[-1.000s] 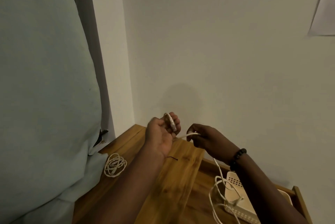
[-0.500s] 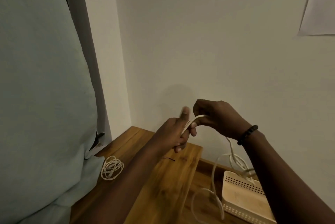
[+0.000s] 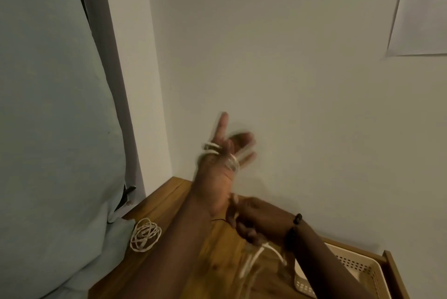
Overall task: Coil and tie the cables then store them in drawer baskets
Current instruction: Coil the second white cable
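My left hand [image 3: 219, 177] is raised in front of the wall with its fingers stretched out, and turns of a white cable [image 3: 211, 147] are wound round it. Just below that wrist, my right hand [image 3: 256, 219] grips the same cable. The loose end hangs down, blurred, over the wood. A second white cable [image 3: 145, 234] lies coiled on the wooden top [image 3: 169, 197] at the left. A cream perforated basket [image 3: 358, 265] sits in the open drawer at the lower right, partly hidden by my right forearm.
A pale blue fabric mass [image 3: 48, 129] fills the left side and touches the wooden top. The wall stands close behind my hands, with a paper sheet [image 3: 423, 8] at its upper right. The drawer's wooden side [image 3: 394, 274] borders the basket.
My left hand has risen and spread its fingers, with more cable wound round it. My right hand has dropped from beside the left fingers to below the left wrist, drawing the cable down.
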